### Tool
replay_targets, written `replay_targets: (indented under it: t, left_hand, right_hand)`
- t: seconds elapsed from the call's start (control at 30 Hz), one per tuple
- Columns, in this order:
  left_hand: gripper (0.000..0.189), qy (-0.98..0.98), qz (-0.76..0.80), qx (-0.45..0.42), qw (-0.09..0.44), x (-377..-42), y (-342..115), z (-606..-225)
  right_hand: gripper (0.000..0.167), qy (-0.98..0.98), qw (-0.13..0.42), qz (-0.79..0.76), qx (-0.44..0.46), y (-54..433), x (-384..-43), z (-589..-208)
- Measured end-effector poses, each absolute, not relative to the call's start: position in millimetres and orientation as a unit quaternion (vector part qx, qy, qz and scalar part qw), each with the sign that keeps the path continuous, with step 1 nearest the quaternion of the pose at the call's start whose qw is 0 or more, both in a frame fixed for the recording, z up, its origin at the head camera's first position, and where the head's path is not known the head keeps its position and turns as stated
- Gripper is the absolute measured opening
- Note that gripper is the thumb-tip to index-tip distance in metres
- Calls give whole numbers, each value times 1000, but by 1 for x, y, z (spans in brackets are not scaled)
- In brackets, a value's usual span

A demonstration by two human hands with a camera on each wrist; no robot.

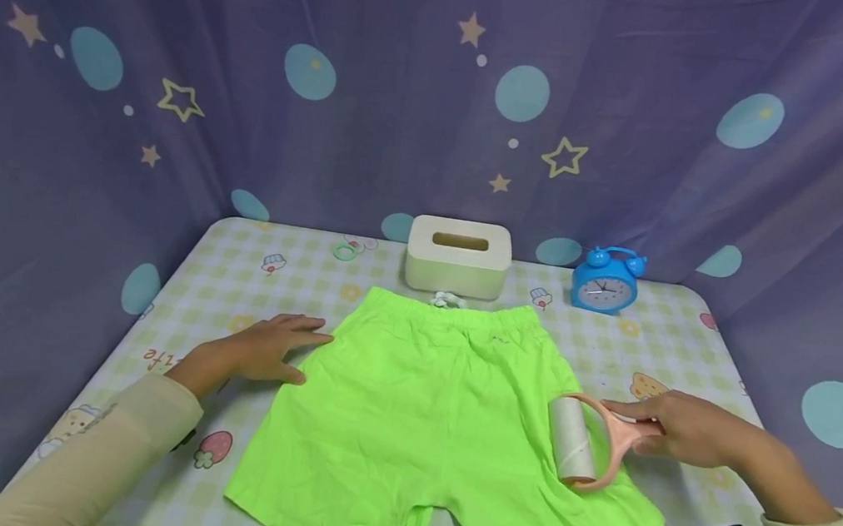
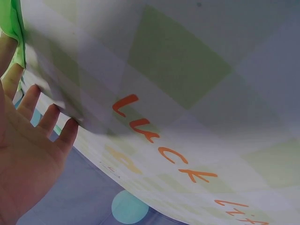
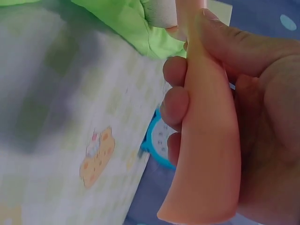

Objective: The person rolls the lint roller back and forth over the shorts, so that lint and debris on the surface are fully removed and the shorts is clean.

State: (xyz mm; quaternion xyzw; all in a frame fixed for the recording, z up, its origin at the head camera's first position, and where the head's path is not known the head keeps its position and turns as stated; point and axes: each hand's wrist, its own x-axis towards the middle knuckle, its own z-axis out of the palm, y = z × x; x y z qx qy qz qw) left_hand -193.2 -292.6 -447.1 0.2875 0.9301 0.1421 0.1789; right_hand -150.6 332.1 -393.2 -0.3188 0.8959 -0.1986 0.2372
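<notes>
Bright neon-green fabric shorts [image 1: 387,394] lie spread across the lower centre of the head view, upon a green-and-white checked table [image 1: 306,286]. The left hand [image 1: 263,352], fingers spread, touches their edge at left of centre. The right hand [image 1: 696,431], lower right, grips the handle of a pink plastic lint roller [image 1: 621,435]; its white cylindrical roll rests on the shorts' right-of-frame leg.

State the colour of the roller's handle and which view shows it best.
The roller's handle is peachy pink, showing best in the right wrist view.
</notes>
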Motion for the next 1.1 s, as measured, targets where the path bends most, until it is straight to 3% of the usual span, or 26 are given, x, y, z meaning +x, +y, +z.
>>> replay_targets:
  t: [0.4, 0.8, 1.1]
  left_hand:
    - [74, 930, 140, 287, 179, -193, -294, -447]
    - [73, 931, 142, 287, 173, -192, -296, -445]
    - [74, 929, 146, 292, 173, -193, -296, -450]
  right_hand:
    - [60, 886, 233, -215, -337, 305, -150, -395]
    - [54, 902, 178, -132, -370, 276, -145, -387]
    - [56, 885, 211, -149, -386, 240, -149, -392]
